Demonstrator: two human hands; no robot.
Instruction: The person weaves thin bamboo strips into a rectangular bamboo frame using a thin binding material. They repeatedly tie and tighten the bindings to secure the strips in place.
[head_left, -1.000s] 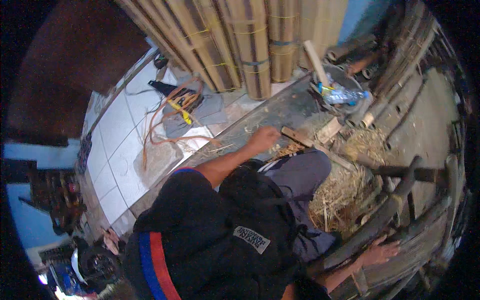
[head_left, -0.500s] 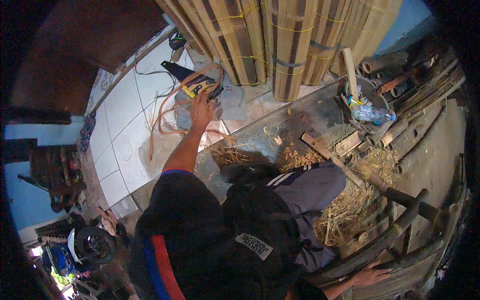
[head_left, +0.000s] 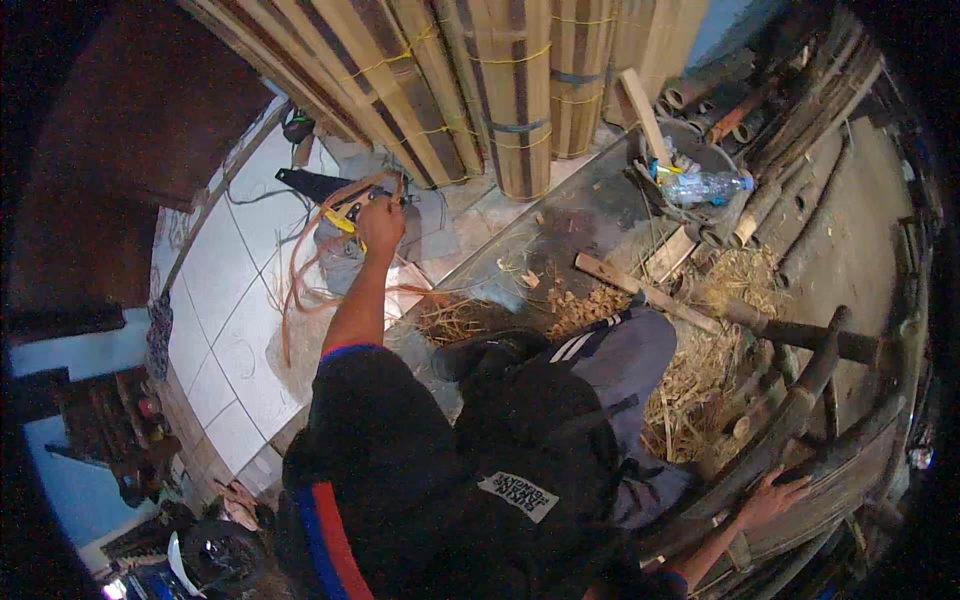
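Strips across the saw could snag if it lifts; my left fingers curl there, grip unclear; my right fingers spread, well right of it.

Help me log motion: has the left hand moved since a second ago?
Yes: the left hand went left, away from the wood strip and over to the saw.
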